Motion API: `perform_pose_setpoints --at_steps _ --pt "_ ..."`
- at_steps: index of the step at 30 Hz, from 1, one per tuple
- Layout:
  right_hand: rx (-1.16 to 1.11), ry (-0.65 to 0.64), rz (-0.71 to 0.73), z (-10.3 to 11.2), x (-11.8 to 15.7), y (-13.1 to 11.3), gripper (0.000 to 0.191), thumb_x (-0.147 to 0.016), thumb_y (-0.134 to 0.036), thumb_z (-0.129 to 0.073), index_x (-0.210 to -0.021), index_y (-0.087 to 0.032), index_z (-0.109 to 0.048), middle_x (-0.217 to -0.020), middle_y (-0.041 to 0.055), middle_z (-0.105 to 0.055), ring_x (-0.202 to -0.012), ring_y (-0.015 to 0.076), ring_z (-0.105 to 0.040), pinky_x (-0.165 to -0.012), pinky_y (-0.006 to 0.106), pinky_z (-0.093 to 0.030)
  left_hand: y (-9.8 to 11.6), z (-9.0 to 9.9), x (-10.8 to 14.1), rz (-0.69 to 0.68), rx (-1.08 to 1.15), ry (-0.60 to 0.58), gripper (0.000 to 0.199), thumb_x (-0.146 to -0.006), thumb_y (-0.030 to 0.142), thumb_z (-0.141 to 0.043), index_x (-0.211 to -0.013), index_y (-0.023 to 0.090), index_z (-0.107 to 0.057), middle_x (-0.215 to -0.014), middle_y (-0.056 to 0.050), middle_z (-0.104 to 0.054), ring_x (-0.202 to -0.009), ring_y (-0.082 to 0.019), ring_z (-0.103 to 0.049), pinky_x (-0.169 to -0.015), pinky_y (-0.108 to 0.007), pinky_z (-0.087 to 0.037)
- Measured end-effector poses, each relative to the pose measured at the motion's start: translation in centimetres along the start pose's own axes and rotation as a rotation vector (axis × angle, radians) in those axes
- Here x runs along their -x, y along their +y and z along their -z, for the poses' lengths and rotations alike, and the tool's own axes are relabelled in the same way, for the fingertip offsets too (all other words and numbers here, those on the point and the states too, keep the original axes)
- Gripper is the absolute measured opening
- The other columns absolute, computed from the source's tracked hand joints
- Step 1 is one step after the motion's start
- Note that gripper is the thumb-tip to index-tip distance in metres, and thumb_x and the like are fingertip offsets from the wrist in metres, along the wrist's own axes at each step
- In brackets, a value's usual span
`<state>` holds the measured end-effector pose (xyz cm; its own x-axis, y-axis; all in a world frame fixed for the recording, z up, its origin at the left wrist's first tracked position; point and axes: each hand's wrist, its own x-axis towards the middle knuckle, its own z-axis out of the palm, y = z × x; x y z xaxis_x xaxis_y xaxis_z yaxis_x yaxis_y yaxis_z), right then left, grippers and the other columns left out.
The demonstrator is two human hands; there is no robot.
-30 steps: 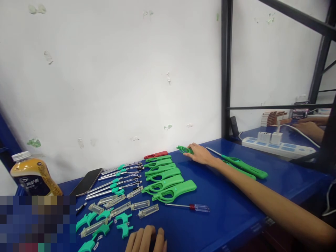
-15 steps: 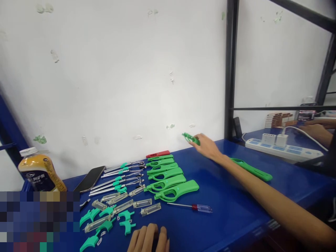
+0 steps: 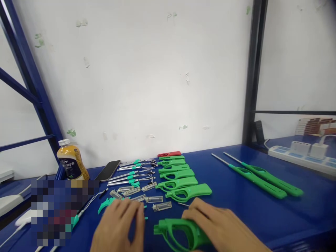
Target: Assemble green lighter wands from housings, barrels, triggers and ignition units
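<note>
My right hand (image 3: 217, 224) grips a green lighter shell (image 3: 178, 232) near the front edge, its nozzle end pointing left. Beside it on the left, my left hand (image 3: 120, 224) is over the teal trigger pieces (image 3: 106, 203), fingers bent downward; what its fingertips touch is hidden. Behind the hands, several green shells (image 3: 181, 182) lie in a column, with a red one (image 3: 169, 154) at the back. Clear fuel tanks (image 3: 162, 206) and metal rods with wires (image 3: 122, 179) lie left of them. My right hand partly covers a screwdriver (image 3: 183, 204).
Two long green lighters with metal tubes (image 3: 265, 180) lie on the blue table (image 3: 223, 196) at right. A power strip (image 3: 301, 157) is at far right. A phone (image 3: 108, 170) and a yellow bottle (image 3: 72, 159) stand or lie at left, near a blue post (image 3: 34, 77).
My right hand has come from the back of the table to the front, holding a green shell. The view has shifted left. My left hand has moved left toward the teal pieces.
</note>
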<state>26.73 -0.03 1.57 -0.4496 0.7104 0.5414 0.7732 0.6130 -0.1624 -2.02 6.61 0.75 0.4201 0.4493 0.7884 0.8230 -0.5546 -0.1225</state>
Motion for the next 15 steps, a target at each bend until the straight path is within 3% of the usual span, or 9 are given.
perform_pose_setpoints --at_steps 2,6,7,8,11,15 --pt "0.044 -0.057 0.017 -2.0 -0.2 0.4 0.051 -0.088 -0.062 -0.082 -0.126 -0.031 -0.068 -0.116 0.0047 -0.079 -0.078 0.0279 -0.08 -0.061 0.04 -0.063 -2.4 0.5 -1.7 0.144 -0.1 -0.316 0.028 -0.108 0.036 -0.048 -0.106 0.025 -0.073 -0.109 -0.009 -0.076 -0.104 -0.029 -0.071 -0.091 -0.045 -0.058" --pt "0.056 -0.077 0.011 -4.4 -1.0 1.3 0.057 -0.084 -0.065 -0.085 -0.125 -0.03 -0.067 -0.12 0.0054 -0.078 -0.099 0.0316 -0.08 -0.083 0.042 -0.066 -6.5 -0.8 -5.2 0.202 -0.16 -0.566 0.025 -0.109 0.023 -0.05 -0.108 0.02 -0.075 -0.105 -0.008 -0.076 -0.103 -0.027 -0.072 -0.092 -0.047 -0.06" --pt "0.046 -0.078 0.021 -4.9 -1.2 1.4 0.056 -0.084 -0.065 -0.085 -0.124 -0.031 -0.067 -0.118 0.005 -0.078 -0.102 0.032 -0.08 -0.088 0.044 -0.065 -7.4 -1.4 -5.9 0.212 -0.179 -0.618 0.018 -0.108 0.028 -0.058 -0.11 0.018 -0.074 -0.106 -0.007 -0.075 -0.099 -0.025 -0.072 -0.09 -0.046 -0.061" --pt "0.034 -0.08 0.035 -5.2 -1.4 1.4 0.054 -0.084 -0.065 -0.085 -0.121 -0.031 -0.067 -0.116 0.0046 -0.079 -0.102 0.0322 -0.079 -0.091 0.046 -0.065 -8.2 -2.0 -6.6 0.217 -0.194 -0.663 0.025 -0.105 0.037 -0.068 -0.12 0.017 -0.07 -0.117 -0.007 -0.073 -0.102 -0.022 -0.072 -0.091 -0.044 -0.062" --pt "-0.001 -0.056 0.071 -5.2 -1.6 1.2 0.051 -0.085 -0.067 -0.083 -0.119 -0.032 -0.068 -0.111 0.0036 -0.079 -0.1 0.0314 -0.079 -0.092 0.047 -0.065 -10.1 -3.5 -8.1 0.203 -0.211 -0.74 0.039 -0.103 0.041 -0.071 -0.135 0.019 -0.064 -0.136 -0.01 -0.067 -0.114 -0.026 -0.07 -0.096 -0.048 -0.062" --pt "-0.059 0.123 0.007 -1.9 -1.1 0.8 0.055 -0.093 -0.063 -0.077 -0.138 -0.035 -0.065 -0.129 0.0063 -0.079 -0.113 0.0314 -0.077 -0.095 0.041 -0.065 -11.3 -4.3 -8.9 0.148 -0.174 -0.784 0.039 -0.104 0.041 -0.07 -0.136 0.02 -0.064 -0.138 -0.011 -0.066 -0.116 -0.027 -0.069 -0.097 -0.049 -0.061"
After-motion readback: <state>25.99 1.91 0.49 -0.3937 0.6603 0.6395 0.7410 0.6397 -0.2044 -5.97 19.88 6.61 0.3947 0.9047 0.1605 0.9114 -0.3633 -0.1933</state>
